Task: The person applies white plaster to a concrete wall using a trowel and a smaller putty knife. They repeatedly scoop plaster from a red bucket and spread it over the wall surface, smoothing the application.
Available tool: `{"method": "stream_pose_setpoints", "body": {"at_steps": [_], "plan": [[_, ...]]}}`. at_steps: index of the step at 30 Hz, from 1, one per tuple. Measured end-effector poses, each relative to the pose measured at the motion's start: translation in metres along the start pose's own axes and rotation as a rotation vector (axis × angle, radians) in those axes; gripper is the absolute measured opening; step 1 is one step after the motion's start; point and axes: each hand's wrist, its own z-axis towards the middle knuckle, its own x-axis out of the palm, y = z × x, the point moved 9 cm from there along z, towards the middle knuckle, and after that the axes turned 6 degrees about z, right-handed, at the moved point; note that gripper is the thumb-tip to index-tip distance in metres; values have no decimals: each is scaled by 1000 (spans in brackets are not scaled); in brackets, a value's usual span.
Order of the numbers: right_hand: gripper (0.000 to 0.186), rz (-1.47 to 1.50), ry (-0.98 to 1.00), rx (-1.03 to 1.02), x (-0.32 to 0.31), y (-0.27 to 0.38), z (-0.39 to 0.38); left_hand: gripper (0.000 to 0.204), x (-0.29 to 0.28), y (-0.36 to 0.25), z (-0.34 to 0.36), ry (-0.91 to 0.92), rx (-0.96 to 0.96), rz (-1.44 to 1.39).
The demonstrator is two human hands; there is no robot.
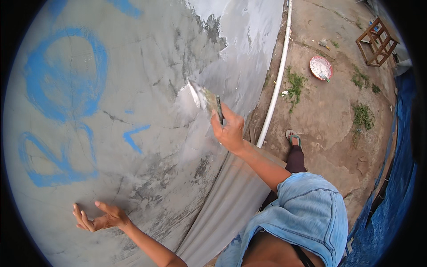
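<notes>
My right hand (230, 129) grips the dark handle of a putty knife (206, 97), its fingers wrapped round it. White paste clings to the edge of the wide blade, which is at the grey wall (147, 71). Around and above the blade, a coat of wet white putty (247, 40) covers part of that surface. Lower on the left, my left hand (103, 218) has its fingers spread and slightly bent, holding nothing. It is close to the wall; whether it touches I cannot tell.
Blue painted strokes (133, 139) mark the wall. A white pipe (279, 75) runs along its foot, with a corrugated sheet (222, 196) nearer me. On the ground are a red-rimmed basin (321, 76) holding white paste and a wooden stool frame (377, 44). Blue tarpaulin (402, 142) hangs at right.
</notes>
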Motion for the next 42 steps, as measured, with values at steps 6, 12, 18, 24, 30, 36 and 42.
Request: {"method": "stream_pose_setpoints", "body": {"at_steps": [6,12,18,24,30,36,42], "plan": [[38,-126,-263,217,-38,-125,123,35,4,-2,-3,-4,-8,-5],[43,-260,-231,-64,22,-58,124,34,6,-7,-2,14,11,14],[38,-144,-84,-259,15,9,75,34,2,-4,-5,22,3,38],[24,-133,-311,257,-64,-104,119,33,6,-7,-2,20,15,48],[17,-172,-246,328,-35,-145,127,34,6,-5,-4,29,6,61],[23,-20,-204,176,-16,-59,151,34,6,-6,-3,19,-9,55],[32,-92,-130,-379,4,49,107,34,4,-5,-6,26,19,95]]}}
